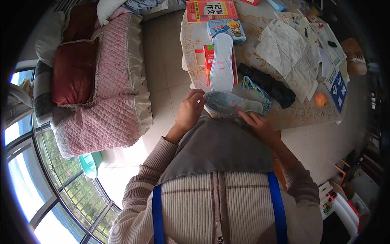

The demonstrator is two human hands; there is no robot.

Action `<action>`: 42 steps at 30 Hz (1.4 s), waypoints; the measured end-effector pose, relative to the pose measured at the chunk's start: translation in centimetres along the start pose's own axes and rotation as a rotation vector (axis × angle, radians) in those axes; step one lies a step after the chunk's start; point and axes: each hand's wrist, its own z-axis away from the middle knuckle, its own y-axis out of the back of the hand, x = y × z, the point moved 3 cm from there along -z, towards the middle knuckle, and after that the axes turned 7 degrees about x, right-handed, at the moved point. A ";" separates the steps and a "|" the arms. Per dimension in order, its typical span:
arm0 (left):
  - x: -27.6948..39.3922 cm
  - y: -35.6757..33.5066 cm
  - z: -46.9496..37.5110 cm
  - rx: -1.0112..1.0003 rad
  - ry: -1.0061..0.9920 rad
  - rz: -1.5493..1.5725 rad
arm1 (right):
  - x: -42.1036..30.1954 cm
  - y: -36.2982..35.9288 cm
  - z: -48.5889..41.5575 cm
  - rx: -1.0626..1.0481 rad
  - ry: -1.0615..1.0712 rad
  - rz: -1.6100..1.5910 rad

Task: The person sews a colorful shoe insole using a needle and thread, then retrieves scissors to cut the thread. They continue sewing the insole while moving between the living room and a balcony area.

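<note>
A patterned shoe insole (233,103) lies crosswise at the table's near edge, a dark mesh-like area at its left end. My left hand (192,108) is at that left end, thumb and forefinger close together; whether something thin is between them cannot be told. My right hand (256,123) touches the insole's near edge with its fingertips, toward the right. Beyond it a white insole (221,65) with faint pink marks lies lengthwise over a red box or book (208,71). A bundle of blue, green and yellow thread (259,93) lies just right of the patterned insole.
Right of the thread lies a folded black umbrella (268,85). Farther right are crumpled papers (286,55), a round orange fruit (320,99) and a blue booklet (336,88). A duck-printed box (227,30) and a book (210,10) lie at the back. A pink quilted sofa (115,76) stands left.
</note>
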 end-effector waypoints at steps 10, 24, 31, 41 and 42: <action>-0.2 0.0 -0.1 -0.048 0.030 -0.019 | 0.5 -1.2 0.2 0.038 -0.030 -0.054; 0.4 0.4 -0.8 -0.052 -0.176 -0.128 | 0.7 -2.0 -0.6 0.091 0.048 -0.022; 0.0 0.2 -0.9 -0.087 -0.156 -0.190 | 0.9 -2.1 -0.6 0.109 0.061 -0.082; -0.7 -0.4 0.0 -0.076 -0.164 -0.208 | 1.3 -2.0 -0.3 0.076 0.117 -0.103; -0.8 -0.5 0.1 -0.080 -0.159 -0.209 | 1.4 -2.1 -0.2 0.068 0.123 -0.098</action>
